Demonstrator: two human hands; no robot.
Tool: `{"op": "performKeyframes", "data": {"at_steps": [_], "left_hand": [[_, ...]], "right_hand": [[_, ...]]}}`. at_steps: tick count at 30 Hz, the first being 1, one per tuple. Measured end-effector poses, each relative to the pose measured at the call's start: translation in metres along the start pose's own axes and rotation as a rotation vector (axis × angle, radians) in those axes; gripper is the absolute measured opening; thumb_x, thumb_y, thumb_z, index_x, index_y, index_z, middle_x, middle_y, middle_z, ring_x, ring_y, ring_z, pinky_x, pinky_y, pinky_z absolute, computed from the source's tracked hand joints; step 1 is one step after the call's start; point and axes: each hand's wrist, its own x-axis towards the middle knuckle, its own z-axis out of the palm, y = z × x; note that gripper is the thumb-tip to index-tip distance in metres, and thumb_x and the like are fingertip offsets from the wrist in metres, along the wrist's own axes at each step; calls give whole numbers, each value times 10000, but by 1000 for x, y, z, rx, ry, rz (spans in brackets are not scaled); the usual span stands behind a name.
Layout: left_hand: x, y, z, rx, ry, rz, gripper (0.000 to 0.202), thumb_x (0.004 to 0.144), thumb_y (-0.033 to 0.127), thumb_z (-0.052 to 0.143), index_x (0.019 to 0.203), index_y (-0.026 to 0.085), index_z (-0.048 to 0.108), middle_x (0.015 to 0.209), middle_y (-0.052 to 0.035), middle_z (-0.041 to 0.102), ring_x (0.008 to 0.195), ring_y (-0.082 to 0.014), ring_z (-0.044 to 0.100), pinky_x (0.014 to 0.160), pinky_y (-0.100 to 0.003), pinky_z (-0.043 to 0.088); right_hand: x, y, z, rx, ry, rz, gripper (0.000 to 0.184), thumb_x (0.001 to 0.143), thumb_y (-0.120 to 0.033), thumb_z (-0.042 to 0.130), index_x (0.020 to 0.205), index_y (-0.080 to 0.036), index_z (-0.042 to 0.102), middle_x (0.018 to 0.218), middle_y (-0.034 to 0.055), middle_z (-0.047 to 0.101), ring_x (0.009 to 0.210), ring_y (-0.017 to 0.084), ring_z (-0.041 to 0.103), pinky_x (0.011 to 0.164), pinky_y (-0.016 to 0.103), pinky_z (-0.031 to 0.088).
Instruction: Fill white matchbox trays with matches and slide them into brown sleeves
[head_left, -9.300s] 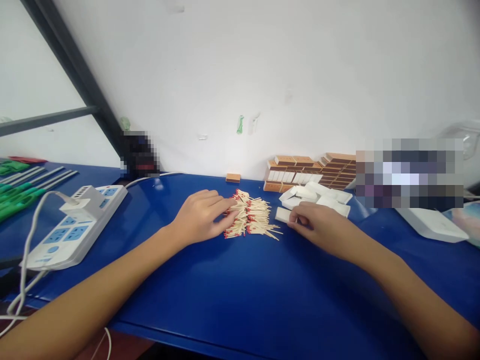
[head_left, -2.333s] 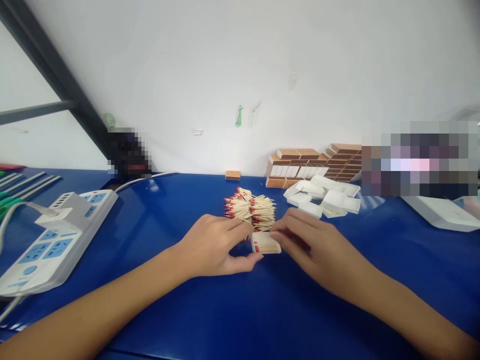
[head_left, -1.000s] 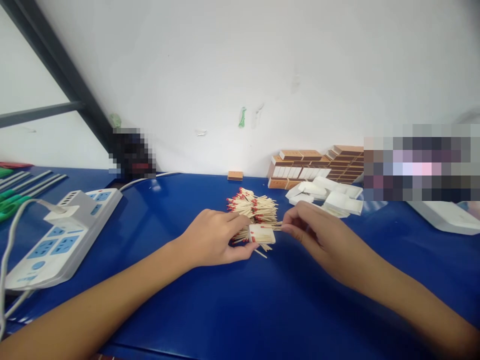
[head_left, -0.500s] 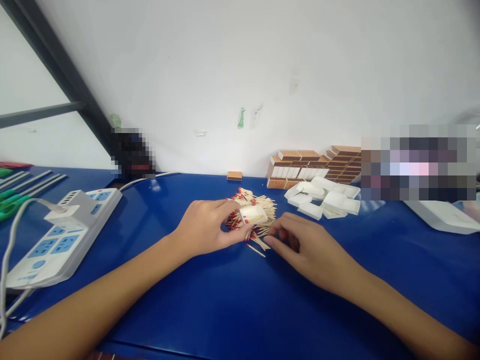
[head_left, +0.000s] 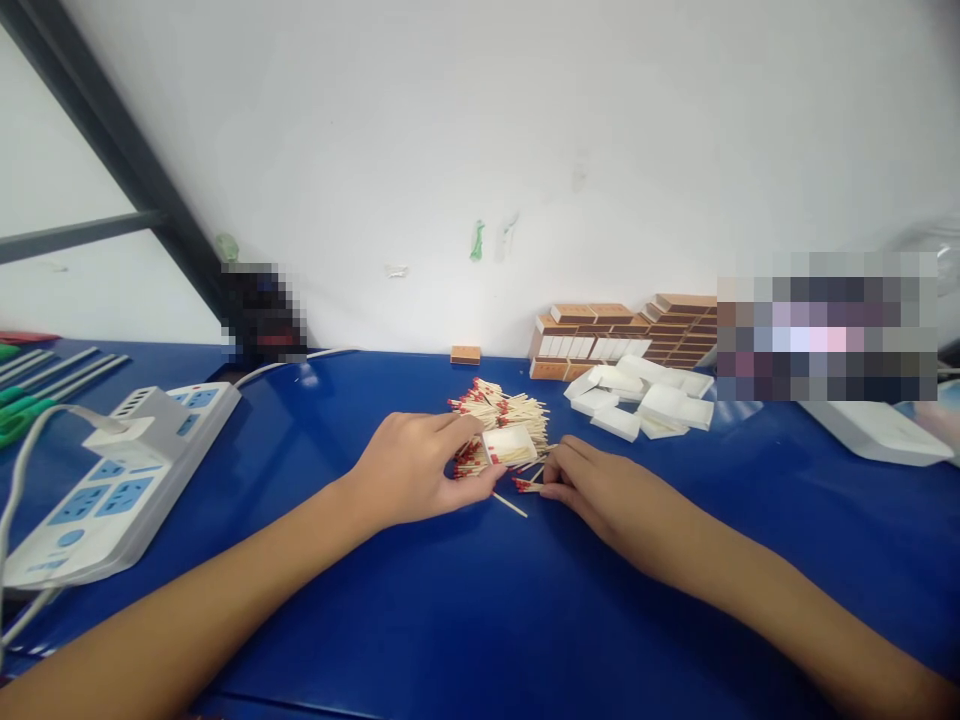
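Note:
Between thumb and fingers my left hand grips a small white matchbox tray, tilted, with some red-tipped matches lying in it. Directly behind and under the tray spreads a heap of loose matches. To the right of the tray, my right hand pinches a small bunch of matches, their red heads pointing left. One single match lies on the blue table just in front of the heap.
Several white matchbox trays lie jumbled right of the heap. Stacked matchboxes stand behind them by the wall, and one matchbox sits alone. On the left are a power strip with a white cable and green-handled tools.
My right hand has closed on a few matches from the heap's near edge, and their heads now show. The tray in my left hand has shifted slightly down and tipped more toward me.

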Motion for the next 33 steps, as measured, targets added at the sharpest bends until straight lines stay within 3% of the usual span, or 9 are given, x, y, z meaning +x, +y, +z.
{"op": "performKeyframes", "data": {"at_steps": [15,23,27,33], "left_hand": [[-1,-3,1,16,-65,-2,300,909,459,646,906,166,714,637,26,653,521,-126,581,487,-264,388],[1,-4,-5,49,-27,3,322,905,480,666,902,162,716,652,20,667,515,-121,575,482,-255,371],[3,-5,-8,71,1,-9,352,916,508,654,917,161,716,663,20,669,507,-118,573,468,-254,350],[0,4,-5,4,-77,41,307,901,461,664,934,160,712,650,20,655,520,-128,576,493,-262,390]], "right_hand": [[-3,12,-4,-30,18,-17,182,1058,-268,468,926,-195,571,954,61,635,704,193,640,622,325,476],[-6,24,-18,89,164,-30,234,1077,-375,396,983,-222,546,978,44,628,744,178,618,651,316,451],[-3,23,-21,109,262,-70,206,1073,-350,414,965,-228,541,928,31,622,743,169,595,639,295,434],[-5,12,-25,138,360,-146,140,1066,-299,457,968,-227,527,916,24,607,753,157,588,649,276,452]]}}
